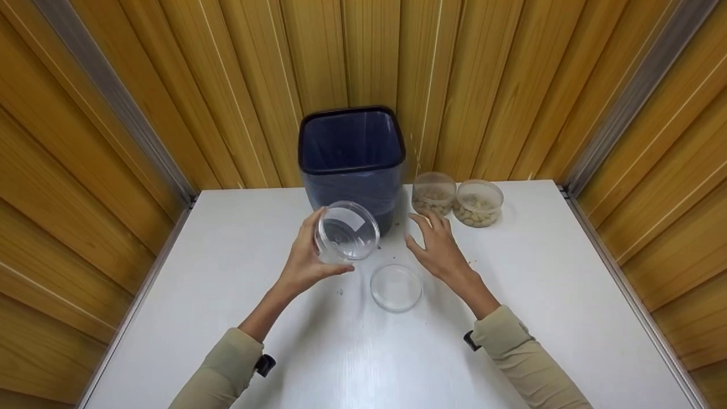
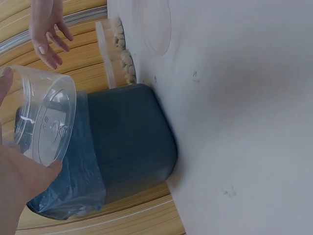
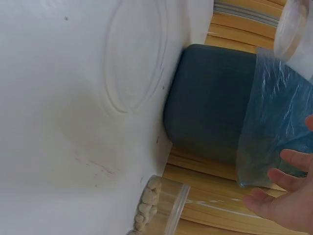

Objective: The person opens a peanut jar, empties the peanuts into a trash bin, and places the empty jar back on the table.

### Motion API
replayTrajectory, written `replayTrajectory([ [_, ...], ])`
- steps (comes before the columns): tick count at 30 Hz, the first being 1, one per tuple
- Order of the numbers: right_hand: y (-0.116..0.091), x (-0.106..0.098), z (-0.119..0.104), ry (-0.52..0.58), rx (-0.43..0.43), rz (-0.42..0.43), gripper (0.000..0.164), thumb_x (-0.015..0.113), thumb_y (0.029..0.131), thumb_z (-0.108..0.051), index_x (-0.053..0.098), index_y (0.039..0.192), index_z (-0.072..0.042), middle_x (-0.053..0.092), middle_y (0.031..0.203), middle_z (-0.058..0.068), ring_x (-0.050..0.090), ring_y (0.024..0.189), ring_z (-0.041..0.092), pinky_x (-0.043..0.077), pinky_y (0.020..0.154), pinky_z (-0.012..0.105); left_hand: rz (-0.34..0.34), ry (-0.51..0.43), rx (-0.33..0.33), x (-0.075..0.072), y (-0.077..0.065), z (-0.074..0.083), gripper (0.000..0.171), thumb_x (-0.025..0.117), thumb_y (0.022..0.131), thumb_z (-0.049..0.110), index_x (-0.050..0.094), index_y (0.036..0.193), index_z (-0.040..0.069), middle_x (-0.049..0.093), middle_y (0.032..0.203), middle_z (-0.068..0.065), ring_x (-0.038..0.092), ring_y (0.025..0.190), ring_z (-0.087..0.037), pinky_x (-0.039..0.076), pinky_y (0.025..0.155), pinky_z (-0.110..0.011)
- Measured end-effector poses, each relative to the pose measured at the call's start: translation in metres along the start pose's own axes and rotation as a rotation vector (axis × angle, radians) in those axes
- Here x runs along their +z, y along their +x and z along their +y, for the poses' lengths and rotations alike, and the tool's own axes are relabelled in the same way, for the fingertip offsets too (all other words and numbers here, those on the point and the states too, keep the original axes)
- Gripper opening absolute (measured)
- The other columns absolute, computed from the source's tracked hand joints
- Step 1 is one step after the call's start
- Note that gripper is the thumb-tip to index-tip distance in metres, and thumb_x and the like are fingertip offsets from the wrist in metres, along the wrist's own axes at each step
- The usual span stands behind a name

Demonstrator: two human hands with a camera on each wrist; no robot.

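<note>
My left hand [image 1: 306, 258] grips a clear round plastic tub [image 1: 347, 232] by its side, thumb below and fingers above. The tub is tilted, its mouth facing up toward the head camera, and nothing shows inside it. In the left wrist view, the tub [image 2: 51, 117] overlaps the bin's bagged upper part. My right hand [image 1: 440, 250] hovers over the table with fingers spread and bent a little, holding nothing. Between the hands, a clear round lid [image 1: 396, 288] lies flat on the white table.
A dark bin [image 1: 352, 187] lined with a blue bag stands at the back against the wood-patterned wall. To its right sit two clear tubs, a left one [image 1: 434, 193] and a right one [image 1: 478, 203], holding pale nut-like pieces. Small crumbs dot the table [image 1: 187, 255].
</note>
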State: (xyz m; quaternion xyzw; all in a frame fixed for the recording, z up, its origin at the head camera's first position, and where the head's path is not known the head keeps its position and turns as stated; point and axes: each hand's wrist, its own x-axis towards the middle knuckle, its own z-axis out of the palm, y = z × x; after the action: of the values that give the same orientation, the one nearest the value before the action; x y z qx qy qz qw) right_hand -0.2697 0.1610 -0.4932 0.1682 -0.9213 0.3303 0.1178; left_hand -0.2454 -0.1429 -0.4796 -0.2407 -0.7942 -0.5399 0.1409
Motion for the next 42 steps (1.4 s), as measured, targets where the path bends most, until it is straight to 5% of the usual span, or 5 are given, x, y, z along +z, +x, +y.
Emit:
replayTrajectory([
  [12, -0.025, 0.022, 0.003, -0.040, -0.007, -0.041, 0.053, 0.059, 0.101, -0.034, 0.052, 0.147, -0.010, 0.041, 0.153, 0.018, 0.035, 0.140, 0.043, 0.037, 0.112, 0.058, -0.067, -0.101, -0.265, 0.033, -0.035, -0.040, 0.120, 0.097, 0.061, 0.010, 0.026, 0.156, -0.001, 0.035, 0.157, -0.027, 0.034, 0.143, -0.047, 0.028, 0.117, -0.062],
  [19, -0.035, 0.035, 0.003, -0.079, -0.002, -0.088, 0.055, 0.060, 0.100, -0.038, 0.052, 0.148, -0.012, 0.040, 0.154, 0.015, 0.037, 0.138, 0.042, 0.038, 0.111, 0.057, -0.124, -0.098, -0.252, 0.033, -0.042, -0.055, 0.116, 0.097, 0.063, 0.021, 0.028, 0.155, 0.002, 0.042, 0.152, -0.025, 0.040, 0.139, -0.045, 0.031, 0.116, -0.058],
  [27, -0.036, 0.036, 0.003, -0.078, 0.011, -0.094, 0.055, 0.059, 0.100, -0.038, 0.051, 0.148, -0.012, 0.041, 0.154, 0.015, 0.037, 0.139, 0.042, 0.036, 0.113, 0.057, -0.165, -0.045, -0.259, 0.032, -0.046, -0.070, 0.116, 0.094, 0.069, 0.028, 0.023, 0.157, 0.001, 0.032, 0.159, -0.023, 0.029, 0.147, -0.046, 0.031, 0.116, -0.062],
  [42, -0.041, 0.037, 0.008, -0.081, 0.042, -0.085, 0.058, 0.061, 0.099, -0.038, 0.049, 0.149, -0.011, 0.043, 0.151, 0.017, 0.038, 0.138, 0.043, 0.037, 0.112, 0.057, -0.181, 0.052, -0.278, 0.026, -0.050, -0.075, 0.116, 0.095, 0.063, 0.030, 0.030, 0.154, 0.002, 0.037, 0.152, -0.025, 0.031, 0.138, -0.044, 0.031, 0.111, -0.065],
])
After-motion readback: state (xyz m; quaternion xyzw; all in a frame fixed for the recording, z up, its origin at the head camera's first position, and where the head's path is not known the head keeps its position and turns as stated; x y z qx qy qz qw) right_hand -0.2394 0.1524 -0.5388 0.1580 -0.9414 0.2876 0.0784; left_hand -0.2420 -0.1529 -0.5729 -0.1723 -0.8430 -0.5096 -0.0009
